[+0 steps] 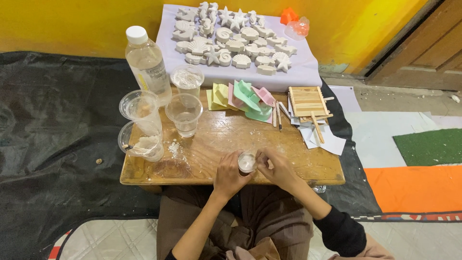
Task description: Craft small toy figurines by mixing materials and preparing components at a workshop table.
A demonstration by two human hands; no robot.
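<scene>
Both hands met at the near edge of a low wooden table (pixel 226 139), at about 6 o'clock in the view. The left hand (pixel 229 175) was wrapped around a small clear cup (pixel 247 162) holding something white, fingers curled snugly round its side. The right hand (pixel 276 168) touched the cup's rim from the 3 o'clock side, fingertips pinched narrowly at it; whether it gripped anything else could not be told.

At 10 o'clock from the hands stood a cluster of clear plastic cups (pixel 184 111), one with a stick and white paste (pixel 142 142), and behind them a clear plastic bottle (pixel 147 62) with a white cap. White crumbs (pixel 174 148) lay on the wood just beside the cups. At 12 o'clock lay pastel moulds (pixel 245 97) in yellow, pink and green, and at 1 o'clock a stack of wooden sticks (pixel 308 102) on paper scraps. Farther off at 12 o'clock, a pale sheet (pixel 308 72) carried many white plaster shells and starfish (pixel 236 38). A black mat (pixel 53 135) spread at 9 o'clock.
</scene>
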